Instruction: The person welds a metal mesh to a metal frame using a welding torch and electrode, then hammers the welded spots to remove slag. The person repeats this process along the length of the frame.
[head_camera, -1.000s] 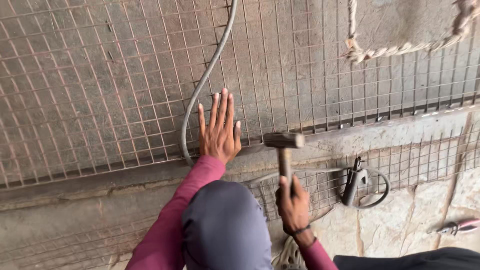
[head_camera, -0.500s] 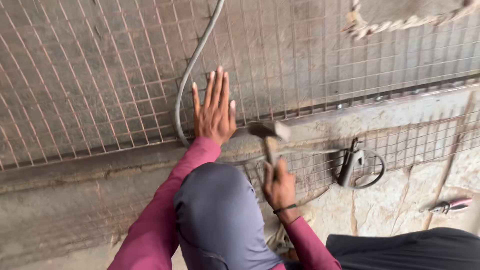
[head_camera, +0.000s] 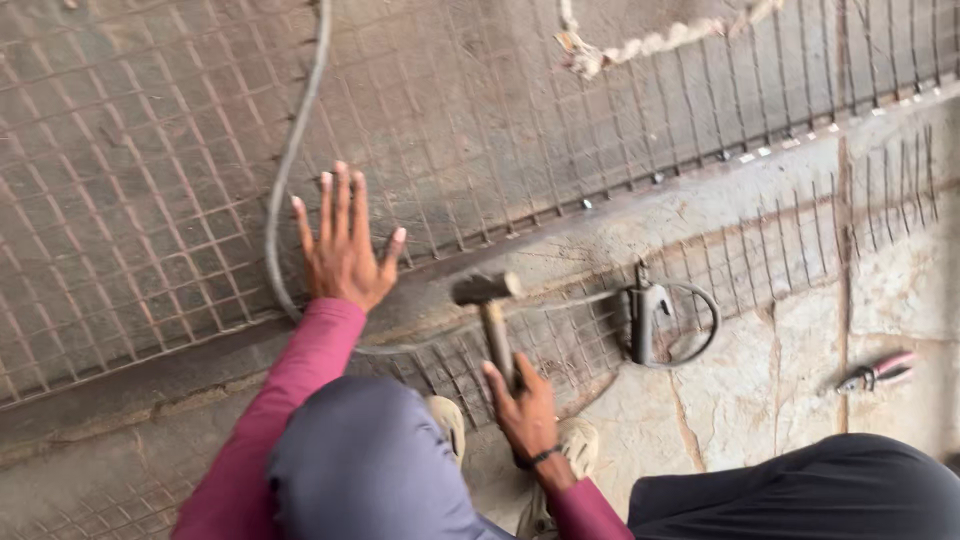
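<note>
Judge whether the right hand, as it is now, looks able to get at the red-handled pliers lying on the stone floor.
Probably not at once: the right hand is closed around the hammer, and the pliers lie well off to its right. The stone floor between shows nothing in the way.

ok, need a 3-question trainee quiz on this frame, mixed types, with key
1. Multiple choice: what does the right hand hold? A) pliers B) hammer C) rope
2. True or false: the left hand is closed in a fist around the hose.
3. Fill in: the red-handled pliers lie on the ____ floor, far from both hands.

Key:
1. B, the hammer; the grip is on its handle, head up near the mesh.
2. False; it lies flat, fingers spread, on the mesh beside the hose.
3. stone
</note>
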